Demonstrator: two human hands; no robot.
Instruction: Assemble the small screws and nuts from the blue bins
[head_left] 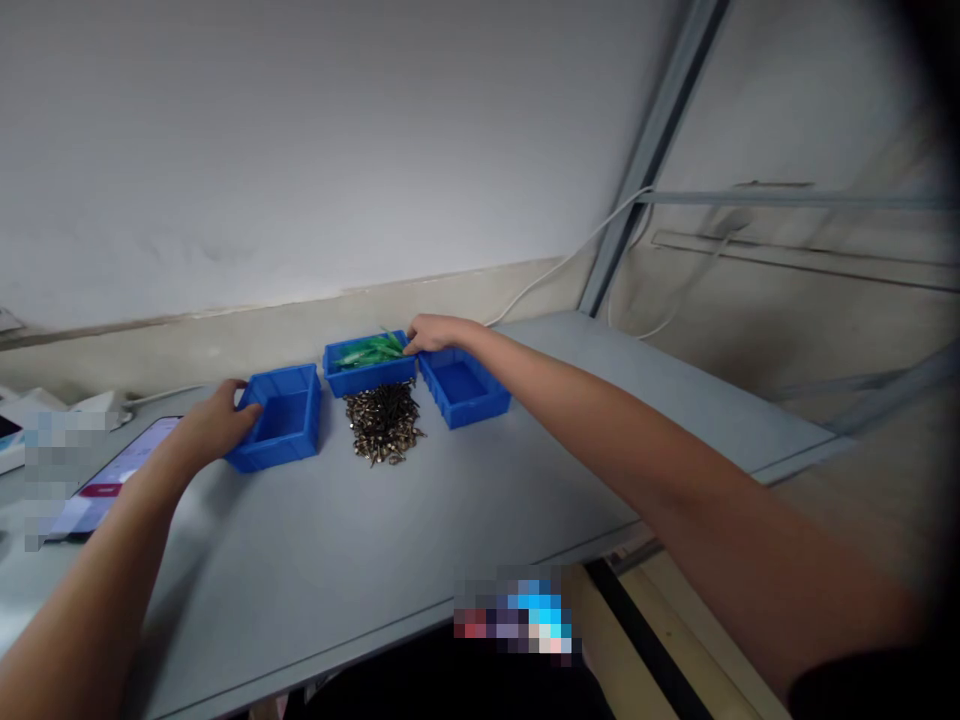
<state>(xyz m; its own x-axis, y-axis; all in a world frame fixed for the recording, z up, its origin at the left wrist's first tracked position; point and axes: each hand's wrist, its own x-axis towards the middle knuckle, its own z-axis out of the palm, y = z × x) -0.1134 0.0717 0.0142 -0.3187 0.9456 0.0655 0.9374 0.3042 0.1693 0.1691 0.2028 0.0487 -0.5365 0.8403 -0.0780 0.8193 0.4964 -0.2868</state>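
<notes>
My left hand (225,420) grips the left wall of a blue plastic bin (311,425), thumb over the rim and fingers at its far left corner. Nothing shows inside that bin. My right hand (435,333) is closed at the right end of the middle blue bin (367,378), which holds green, thin, leaf-like pieces (373,350). Its fingertips are partly hidden. Beneath the right wrist, a third blue bin (476,408) stands at an angle, its visible floor bare. A heap of small brassy metal parts (384,425) lies just in front of the middle bin.
The grey table (360,560) runs back to a wall. A phone with a lit screen (124,475) lies at the left, beside white objects (82,415). A white cable (555,265) crosses the back right near a metal frame post (645,150).
</notes>
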